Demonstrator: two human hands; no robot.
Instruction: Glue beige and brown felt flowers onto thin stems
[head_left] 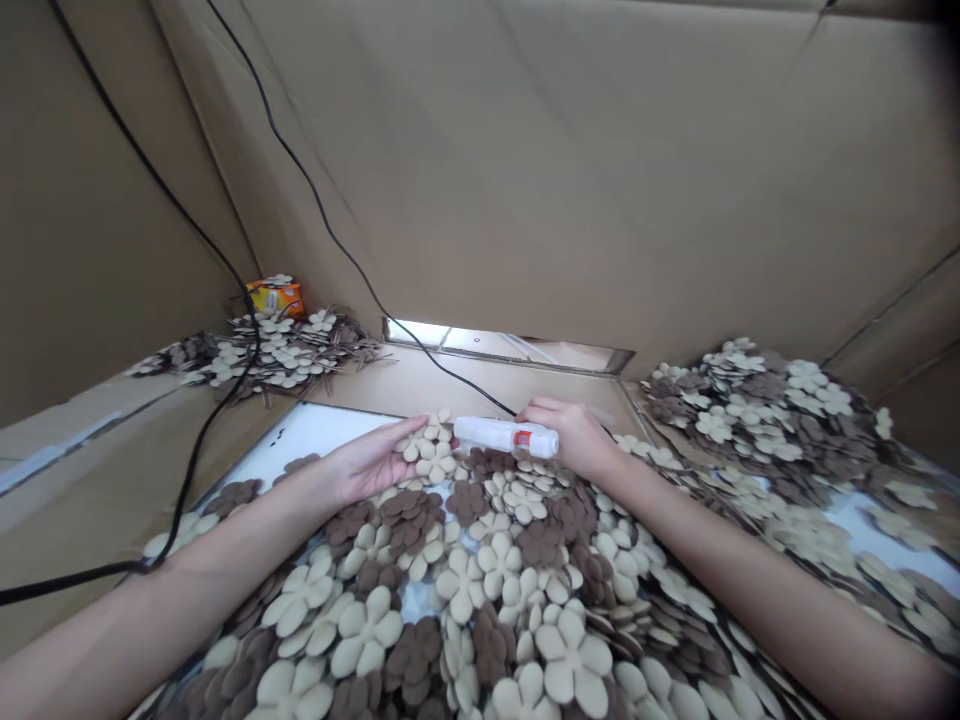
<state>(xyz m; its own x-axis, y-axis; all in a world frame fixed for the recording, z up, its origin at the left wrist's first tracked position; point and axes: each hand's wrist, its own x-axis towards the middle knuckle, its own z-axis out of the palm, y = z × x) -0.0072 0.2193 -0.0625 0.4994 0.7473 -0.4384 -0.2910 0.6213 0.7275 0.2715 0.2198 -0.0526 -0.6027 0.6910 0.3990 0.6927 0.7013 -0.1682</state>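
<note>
My left hand (pixel 375 462) is closed on several cream flower cutouts (pixel 435 462), held by their edge above the pile. In my right hand (pixel 571 436) is a white glue gun (pixel 491 435) with a red-orange mark, its fingers wrapped round the handle. The gun lies almost level and its tip points left, close to the cream cutouts; I cannot tell whether it touches them. Below both hands spreads a thick layer of loose cream and brown flower cutouts (pixel 465 580).
A black cord (pixel 322 215) runs down to the glue gun; another cord (pixel 196 455) crosses my left forearm. Flower heaps lie at the back left (pixel 277 350) and right (pixel 780 410), with an orange packet (pixel 276 298) on the left. Cardboard walls (pixel 525 180) surround a white board (pixel 330 425).
</note>
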